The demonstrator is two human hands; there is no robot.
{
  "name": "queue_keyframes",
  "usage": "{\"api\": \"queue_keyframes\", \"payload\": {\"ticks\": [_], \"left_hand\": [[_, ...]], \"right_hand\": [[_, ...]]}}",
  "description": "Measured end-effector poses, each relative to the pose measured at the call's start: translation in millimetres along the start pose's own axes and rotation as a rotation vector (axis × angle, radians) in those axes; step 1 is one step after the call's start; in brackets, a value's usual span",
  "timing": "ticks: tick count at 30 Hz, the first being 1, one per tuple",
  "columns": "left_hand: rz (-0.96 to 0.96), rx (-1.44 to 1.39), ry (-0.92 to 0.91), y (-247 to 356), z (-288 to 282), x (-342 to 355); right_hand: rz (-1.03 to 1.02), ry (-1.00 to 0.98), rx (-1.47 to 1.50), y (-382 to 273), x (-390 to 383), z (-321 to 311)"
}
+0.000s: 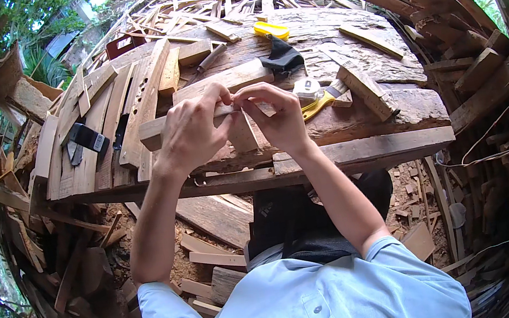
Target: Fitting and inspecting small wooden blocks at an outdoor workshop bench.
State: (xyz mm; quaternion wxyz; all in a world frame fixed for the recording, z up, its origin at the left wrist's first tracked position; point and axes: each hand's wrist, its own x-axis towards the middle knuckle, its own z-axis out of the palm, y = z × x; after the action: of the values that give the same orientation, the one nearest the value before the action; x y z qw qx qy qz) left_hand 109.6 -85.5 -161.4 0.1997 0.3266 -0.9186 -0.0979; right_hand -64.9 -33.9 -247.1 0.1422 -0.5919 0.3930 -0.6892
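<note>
Over the front of the workbench my left hand [192, 127] and my right hand [274, 115] meet at their fingertips. Both are closed in a pinch. Whatever lies between the fingertips is too small to make out. A short wooden piece [242, 136] shows just below the pinch, between the two hands; whether either hand grips it I cannot tell. Partly behind my left hand lies a squared wooden bar [151, 135], its left end sticking out. Farther back is a thicker wooden block [248, 75]. A yellow-handled tool [320, 107] and a white tape measure [306, 89] rest beside my right hand.
The weathered wooden bench [385, 106] carries a black cloth [282, 56], a yellow plastic object [271, 30], a slanted wood block [366, 93] and a black-and-grey tool [88, 138]. Planks [146, 96] lie at left. Scrap wood [459, 29] is heaped around, and offcuts [217, 258] cover the ground.
</note>
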Motion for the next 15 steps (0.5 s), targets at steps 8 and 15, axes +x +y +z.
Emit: {"api": "queue_keyframes", "payload": {"ticks": [8, 15], "left_hand": [[-0.071, -0.151, 0.041, 0.7, 9.8, 3.5], [0.026, -0.273, 0.056, -1.9, 6.4, 3.0]], "right_hand": [[-0.046, -0.005, 0.016, -1.3, 1.6, -4.7], [-0.053, -0.002, 0.023, -2.7, 3.1, -3.8]]}}
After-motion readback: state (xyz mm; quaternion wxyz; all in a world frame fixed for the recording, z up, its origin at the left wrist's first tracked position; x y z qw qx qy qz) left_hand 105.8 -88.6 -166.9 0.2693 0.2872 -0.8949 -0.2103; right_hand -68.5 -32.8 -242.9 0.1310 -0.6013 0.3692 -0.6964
